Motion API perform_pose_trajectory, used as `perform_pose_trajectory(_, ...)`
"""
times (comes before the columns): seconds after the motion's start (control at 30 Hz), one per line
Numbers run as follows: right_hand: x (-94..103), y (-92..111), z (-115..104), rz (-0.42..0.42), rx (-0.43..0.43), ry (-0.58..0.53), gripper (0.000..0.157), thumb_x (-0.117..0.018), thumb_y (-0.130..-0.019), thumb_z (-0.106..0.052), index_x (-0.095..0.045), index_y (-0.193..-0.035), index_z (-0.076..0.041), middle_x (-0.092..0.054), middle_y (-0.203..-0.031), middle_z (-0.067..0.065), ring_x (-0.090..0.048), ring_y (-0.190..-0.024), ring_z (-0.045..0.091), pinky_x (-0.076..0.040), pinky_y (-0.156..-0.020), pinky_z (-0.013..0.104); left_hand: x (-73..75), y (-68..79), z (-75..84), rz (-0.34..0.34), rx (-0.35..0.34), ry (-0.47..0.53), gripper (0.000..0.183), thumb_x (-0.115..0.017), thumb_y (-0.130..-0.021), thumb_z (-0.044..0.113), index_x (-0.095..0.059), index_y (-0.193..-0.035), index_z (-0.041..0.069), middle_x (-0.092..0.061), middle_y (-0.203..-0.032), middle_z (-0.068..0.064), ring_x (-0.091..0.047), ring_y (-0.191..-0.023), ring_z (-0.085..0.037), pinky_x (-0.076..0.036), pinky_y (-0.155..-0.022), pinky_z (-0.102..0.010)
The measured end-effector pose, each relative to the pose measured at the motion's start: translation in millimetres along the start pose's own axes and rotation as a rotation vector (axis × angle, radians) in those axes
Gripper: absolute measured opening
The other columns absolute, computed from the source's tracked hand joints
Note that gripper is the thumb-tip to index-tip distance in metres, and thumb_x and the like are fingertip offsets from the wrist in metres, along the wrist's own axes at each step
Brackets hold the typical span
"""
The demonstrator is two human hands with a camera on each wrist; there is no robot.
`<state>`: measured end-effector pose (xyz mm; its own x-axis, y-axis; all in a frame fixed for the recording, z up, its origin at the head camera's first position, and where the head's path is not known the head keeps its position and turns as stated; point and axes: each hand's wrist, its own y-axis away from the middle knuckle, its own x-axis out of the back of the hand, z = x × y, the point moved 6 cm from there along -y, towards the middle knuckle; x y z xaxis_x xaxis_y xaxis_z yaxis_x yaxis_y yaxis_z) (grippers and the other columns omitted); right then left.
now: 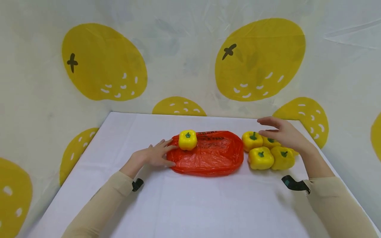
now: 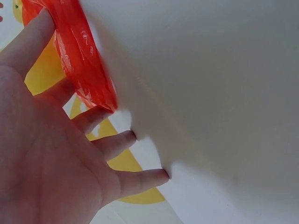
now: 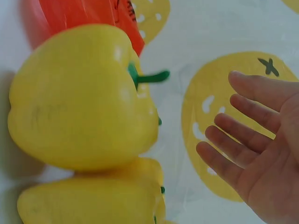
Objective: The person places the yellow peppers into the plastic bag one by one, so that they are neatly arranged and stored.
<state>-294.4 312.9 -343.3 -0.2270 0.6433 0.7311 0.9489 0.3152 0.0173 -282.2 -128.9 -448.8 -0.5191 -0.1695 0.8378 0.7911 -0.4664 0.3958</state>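
A red plastic bag [image 1: 214,158] with dark print lies flat on the table, and one yellow bell pepper [image 1: 188,140] sits on its left part. My left hand [image 1: 159,153] spreads its fingers at the bag's left edge; in the left wrist view the thumb and nearer fingertips touch the red plastic [image 2: 81,51], while the other fingertips rest on the white cloth. Over a cluster of several yellow bell peppers [image 1: 261,158] to the right of the bag, my right hand [image 1: 287,134] hovers with nothing in it. The right wrist view shows its fingers extended, apart from the nearest pepper [image 3: 84,98].
A white cloth covers the table [image 1: 208,205]. Behind and beside it hangs a pale curtain [image 1: 181,66] printed with large yellow fruit. The pepper cluster stands close against the bag's right end.
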Motion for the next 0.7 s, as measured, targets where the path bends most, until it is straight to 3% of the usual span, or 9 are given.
perform_pose_trajectory(0.1,9.9,6,10,0.038,-0.005,0.011,0.058,-0.067,-0.101,-0.035,-0.049,-0.149,-0.008,-0.051,-0.149,0.016,-0.06,-0.125,0.035,-0.054,-0.091,0.021,0.5,0.1,0.6,-0.003,-0.003,-0.006,0.083,-0.069,-0.091,0.057,-0.036,-0.161,0.028,-0.011,-0.172,-0.007,-0.005,-0.155,-0.041,-0.012,-0.113,-0.076)
perform_pose_trajectory(0.2,17.6,10,21,0.076,-0.005,-0.018,0.057,-0.069,-0.101,-0.031,-0.049,-0.148,-0.006,-0.052,-0.147,0.016,-0.064,-0.116,0.014,-0.048,-0.084,0.008,0.0,0.5,0.7,-0.007,-0.003,-0.008,0.083,-0.069,-0.091,0.057,-0.035,-0.161,0.028,-0.011,-0.172,-0.007,-0.005,-0.155,-0.041,-0.011,-0.113,-0.076)
perform_pose_trajectory(0.33,25.4,16,34,0.114,-0.032,-0.041,0.059,-0.068,-0.101,-0.031,-0.046,-0.15,-0.005,-0.049,-0.149,0.018,-0.054,-0.108,-0.008,-0.046,-0.082,0.006,-0.5,-0.2,-1.1,-0.01,-0.002,-0.01,0.083,-0.069,-0.092,0.056,-0.034,-0.161,0.028,-0.01,-0.172,-0.008,-0.004,-0.155,-0.041,-0.011,-0.113,-0.077)
perform_pose_trajectory(0.5,35.2,25,46,0.149,-0.06,-0.045,0.062,-0.066,-0.102,-0.031,-0.041,-0.152,-0.003,-0.044,-0.15,0.021,-0.049,-0.121,0.01,-0.042,-0.081,0.004,-2.1,-2.0,-3.4,-0.013,-0.004,-0.021,0.084,-0.069,-0.091,0.057,-0.034,-0.161,0.028,-0.011,-0.172,-0.007,-0.005,-0.155,-0.041,-0.012,-0.112,-0.077)
perform_pose_trajectory(0.7,48.5,32,62,0.173,-0.12,-0.011,0.07,-0.068,-0.1,-0.035,-0.038,-0.154,-0.003,-0.041,-0.152,0.026,-0.05,-0.105,-0.007,-0.04,-0.078,0.002,-1.4,-3.1,-3.1,-0.011,-0.005,-0.026,0.083,-0.069,-0.091,0.056,-0.035,-0.161,0.028,-0.011,-0.172,-0.007,-0.005,-0.155,-0.041,-0.013,-0.112,-0.078)
